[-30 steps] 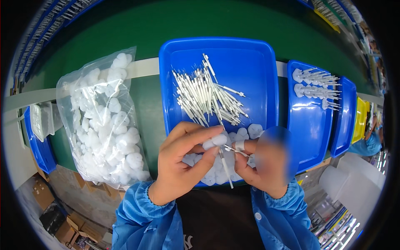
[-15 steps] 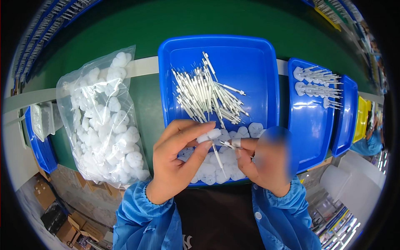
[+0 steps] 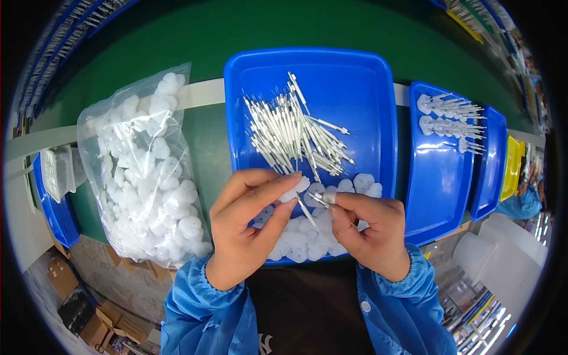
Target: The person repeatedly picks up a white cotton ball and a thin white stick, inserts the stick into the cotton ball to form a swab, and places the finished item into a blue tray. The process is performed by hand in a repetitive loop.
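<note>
Between thumb and fingers, my left hand (image 3: 241,231) pinches a white lobed plastic piece (image 3: 291,193), from which a thin white rod (image 3: 307,214) slants down. My right hand (image 3: 376,234), with white tape round a finger, pinches another slim rod with a metallic end (image 3: 318,199). Its tip points at the lobed piece; I cannot tell whether they touch. Both hands are over the near part of a large blue tray (image 3: 355,77). Behind them in this tray lies a heap of white rods (image 3: 290,133). Loose white lobed pieces (image 3: 302,241) lie beneath my hands, partly hidden by them.
A clear plastic bag (image 3: 151,177) full of white lobed pieces lies left of the tray. Rightward, a blue tray (image 3: 438,183) holds rows of lobed pieces with rods (image 3: 449,127). Past it are another blue tray (image 3: 491,171), a yellow bin (image 3: 512,168) and another person's blue sleeve (image 3: 523,205).
My right hand has come slightly left, bringing its rod's tip closer to the lobed piece. The left hand has shifted a little left, and the piece in it has tilted.
</note>
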### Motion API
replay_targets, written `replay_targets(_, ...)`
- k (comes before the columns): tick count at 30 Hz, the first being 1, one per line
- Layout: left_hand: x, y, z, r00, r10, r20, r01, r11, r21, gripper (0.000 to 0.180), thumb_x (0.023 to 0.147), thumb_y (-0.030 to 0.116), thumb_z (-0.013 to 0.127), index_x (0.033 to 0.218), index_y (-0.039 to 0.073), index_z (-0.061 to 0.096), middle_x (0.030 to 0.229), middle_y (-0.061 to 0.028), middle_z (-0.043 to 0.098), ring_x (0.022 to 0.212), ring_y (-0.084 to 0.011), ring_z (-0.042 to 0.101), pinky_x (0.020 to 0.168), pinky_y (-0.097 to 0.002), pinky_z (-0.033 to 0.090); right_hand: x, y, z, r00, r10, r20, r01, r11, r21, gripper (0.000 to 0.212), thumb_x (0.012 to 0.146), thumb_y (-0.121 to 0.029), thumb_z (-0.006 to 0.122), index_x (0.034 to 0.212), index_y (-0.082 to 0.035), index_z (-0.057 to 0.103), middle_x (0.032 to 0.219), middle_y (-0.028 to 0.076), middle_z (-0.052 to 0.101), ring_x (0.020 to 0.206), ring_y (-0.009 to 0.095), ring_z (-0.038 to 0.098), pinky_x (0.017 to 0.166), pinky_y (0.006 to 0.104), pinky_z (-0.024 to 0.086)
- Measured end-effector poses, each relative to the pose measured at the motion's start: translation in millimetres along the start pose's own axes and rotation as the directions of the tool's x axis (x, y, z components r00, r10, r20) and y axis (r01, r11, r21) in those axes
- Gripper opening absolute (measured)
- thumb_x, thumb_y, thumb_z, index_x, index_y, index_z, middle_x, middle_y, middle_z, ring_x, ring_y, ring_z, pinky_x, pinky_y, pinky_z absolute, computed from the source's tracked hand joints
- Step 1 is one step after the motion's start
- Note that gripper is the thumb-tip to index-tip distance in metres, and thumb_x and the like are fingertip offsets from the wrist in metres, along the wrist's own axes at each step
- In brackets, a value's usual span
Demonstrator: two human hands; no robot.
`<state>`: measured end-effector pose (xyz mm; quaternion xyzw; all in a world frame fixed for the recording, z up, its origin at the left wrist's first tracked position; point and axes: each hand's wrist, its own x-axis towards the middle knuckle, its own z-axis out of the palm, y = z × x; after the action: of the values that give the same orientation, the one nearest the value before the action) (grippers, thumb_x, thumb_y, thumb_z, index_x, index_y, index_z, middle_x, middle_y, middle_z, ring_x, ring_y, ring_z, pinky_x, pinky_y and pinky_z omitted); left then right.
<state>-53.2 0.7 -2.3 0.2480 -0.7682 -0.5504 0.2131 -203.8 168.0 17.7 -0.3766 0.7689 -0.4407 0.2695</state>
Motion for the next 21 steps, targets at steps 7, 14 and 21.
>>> replay_targets(7,-2.3,-3.8,3.4,1.000,-0.002,-0.004,0.002,0.998,-0.058,0.045,0.085,-0.013,0.081,0.127,0.004,0.083,0.115,-0.0120,0.076,0.097,-0.0223,0.075,0.082,-0.0325,0.060,8.1,-2.7,2.4,0.999,-0.004,0.043,0.003,1.000,0.023,0.013,0.094,-0.007,0.087,0.104,-0.001,0.080,0.067,0.008,0.068,0.054,0.013,0.064,0.052,0.0284,0.047)
replay_targets(14,3.3,-3.7,0.1,0.994,0.050,0.101,-0.052,0.999,0.015,0.042,0.087,-0.011,0.079,0.127,0.002,0.081,0.105,-0.0152,0.083,0.088,-0.0266,0.078,0.079,-0.0356,0.061,11.8,2.8,8.3,0.973,0.170,0.154,-0.196,0.965,0.175,0.014,0.094,-0.013,0.088,0.099,-0.003,0.080,0.067,0.008,0.070,0.054,0.016,0.067,0.052,0.0297,0.046)
replay_targets(21,1.4,2.3,-2.1,0.978,0.176,0.109,-0.198,0.949,0.245,0.040,0.085,-0.008,0.082,0.124,0.002,0.082,0.099,-0.0141,0.084,0.079,-0.0275,0.078,0.071,-0.0357,0.062,17.8,9.0,12.2,0.949,-0.315,0.029,0.303,0.877,-0.374,0.018,0.087,-0.016,0.093,0.095,-0.006,0.080,0.066,0.005,0.070,0.050,0.021,0.061,0.050,0.0348,0.044)
